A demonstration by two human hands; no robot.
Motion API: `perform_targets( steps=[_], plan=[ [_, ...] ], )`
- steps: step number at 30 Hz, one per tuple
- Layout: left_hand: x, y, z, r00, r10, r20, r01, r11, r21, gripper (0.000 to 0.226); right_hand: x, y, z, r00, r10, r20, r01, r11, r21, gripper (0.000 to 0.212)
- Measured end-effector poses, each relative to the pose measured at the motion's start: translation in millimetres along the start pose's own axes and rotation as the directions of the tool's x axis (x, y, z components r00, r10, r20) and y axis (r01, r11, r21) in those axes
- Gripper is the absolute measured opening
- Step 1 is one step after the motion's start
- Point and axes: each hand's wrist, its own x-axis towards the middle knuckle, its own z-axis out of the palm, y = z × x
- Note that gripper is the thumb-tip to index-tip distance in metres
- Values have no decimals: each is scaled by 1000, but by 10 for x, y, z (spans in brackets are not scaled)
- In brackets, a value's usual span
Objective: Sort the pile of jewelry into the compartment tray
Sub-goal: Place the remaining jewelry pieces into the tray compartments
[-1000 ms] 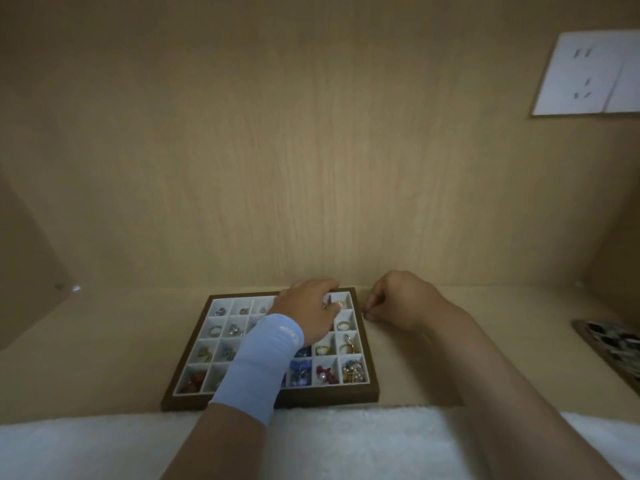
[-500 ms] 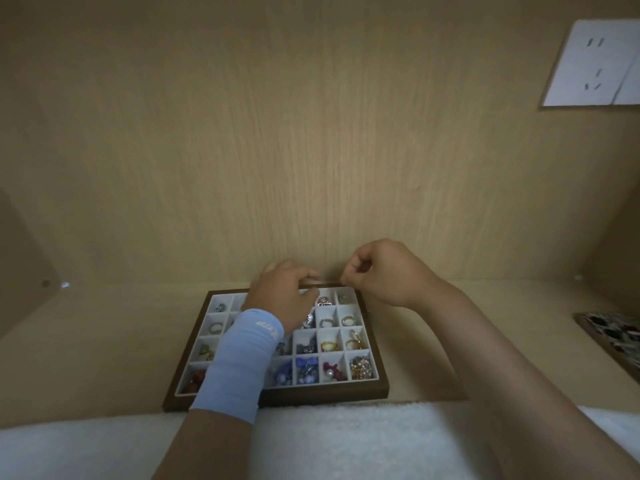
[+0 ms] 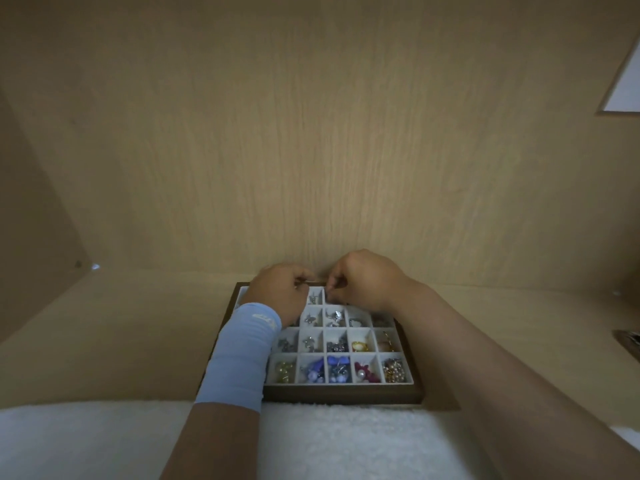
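Since nearly every compartment of the tray (image 3: 341, 393) on the surface (image 3: 121, 341) holds jewelry (image 3: 393, 370), sorting looks almost done; left hand (image 3: 280, 294) and right hand (image 3: 363, 282), each grip pinched, hold a tiny piece (image 3: 317, 283) above the far row.

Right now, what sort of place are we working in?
Likely a wooden cupboard or shelf niche indoors: wood-grain back panel, side wall closing in, white wall plate upper right, compartment tray on the shelf.

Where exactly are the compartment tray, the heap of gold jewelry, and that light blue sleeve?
compartment tray (image 3: 343, 398), head view, dark wooden front rim.
gold jewelry (image 3: 394, 370), head view, middle of the cluster in the near right corner compartment.
blue sleeve (image 3: 239, 355), head view, fabric on the left forearm.
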Motion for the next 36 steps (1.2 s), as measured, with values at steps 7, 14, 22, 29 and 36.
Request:
perform_targets(
  steps=[7, 14, 22, 29, 36],
  plan=[
    [3, 105, 144, 990, 131, -42, -131, 991, 19, 23, -310, 395, -266, 979, 172, -112, -145, 967, 210, 12],
    [-4, 137, 193, 988, 148, -39, -144, 986, 80, 16, -558, 668, -249, 952, 294, 88, -303, 947, 108, 4],
    [-21, 126, 141, 989, 145, -14, -144, 989, 38, 19, -519, 675, -180, 945, 323, 45, -325, 944, 45, 14],
    [-32, 82, 95, 994, 108, -31, -107, 994, 36, 21, -546, 581, -312, 945, 311, -102, -312, 950, 7, 12],
    [-38, 44, 96, 996, 91, 14, -92, 982, 163, 32, -270, 81, -139, 987, 122, -107, -106, 984, 144, 11]
  ],
)
